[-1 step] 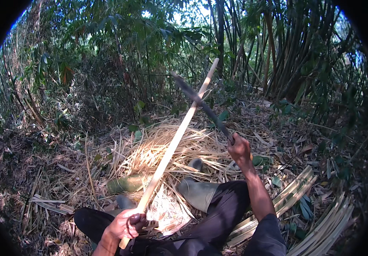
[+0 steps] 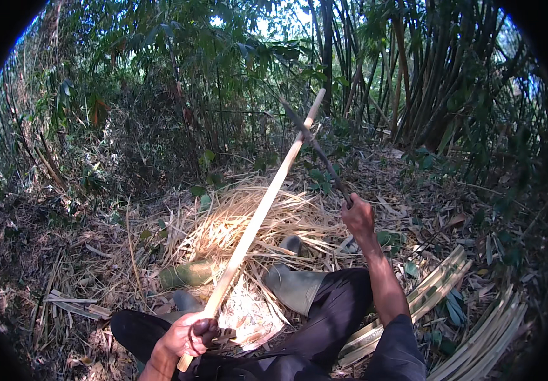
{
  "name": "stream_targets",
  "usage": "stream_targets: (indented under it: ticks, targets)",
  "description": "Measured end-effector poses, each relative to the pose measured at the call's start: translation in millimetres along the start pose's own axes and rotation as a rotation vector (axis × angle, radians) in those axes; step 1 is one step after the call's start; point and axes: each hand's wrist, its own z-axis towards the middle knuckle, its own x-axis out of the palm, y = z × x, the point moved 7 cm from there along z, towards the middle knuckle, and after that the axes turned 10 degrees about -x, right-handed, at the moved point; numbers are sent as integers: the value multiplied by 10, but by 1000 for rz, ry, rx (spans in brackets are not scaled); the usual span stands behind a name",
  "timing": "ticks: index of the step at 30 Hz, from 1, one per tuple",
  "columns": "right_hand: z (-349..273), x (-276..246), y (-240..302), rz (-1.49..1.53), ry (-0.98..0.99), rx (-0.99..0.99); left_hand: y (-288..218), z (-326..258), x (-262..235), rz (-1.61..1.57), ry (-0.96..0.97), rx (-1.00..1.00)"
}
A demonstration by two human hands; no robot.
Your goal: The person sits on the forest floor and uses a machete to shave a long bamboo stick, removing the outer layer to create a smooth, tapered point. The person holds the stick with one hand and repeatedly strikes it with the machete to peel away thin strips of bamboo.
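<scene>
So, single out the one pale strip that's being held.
The long strip gripped in the left hand, slanting upward; the bundled strips at right and tangled strips ahead lie on the ground.

The place is outdoors, in woodland: tall clustered stems [image 2: 439,95], probably bamboo though shade hides detail, rise at the far right edge of the ground [image 2: 20,254], with dry leaves [image 2: 413,203] below and green foliage [image 2: 223,51] overhead.

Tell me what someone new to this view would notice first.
Probably the long pale stick, slanting up through the middle from the left hand. Next comes the dark blade in the right hand, crossing the stick near its upper end. Behind the stick, mid-picture, a sunlit heap of pale strips spreads over the ground.
</scene>
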Motion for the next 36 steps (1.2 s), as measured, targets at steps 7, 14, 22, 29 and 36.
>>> stream_targets:
  ticks: [7,14,22,29,36]
  targets:
    - [-330,-66,391,33,102,-159,-256,0,279,302,-246,134]
    - [-421,8,541,-15,92,-398,-402,106,213,691,-367,332]
    - [-494,173,869,19,212,-498,-426,43,230,539,-427,262]
    - [-260,230,505,-30,220,-120,-314,106,182,511,-375,259]
    - [-310,331,508,-72,151,-130,-259,-1,169,447,-399,141]
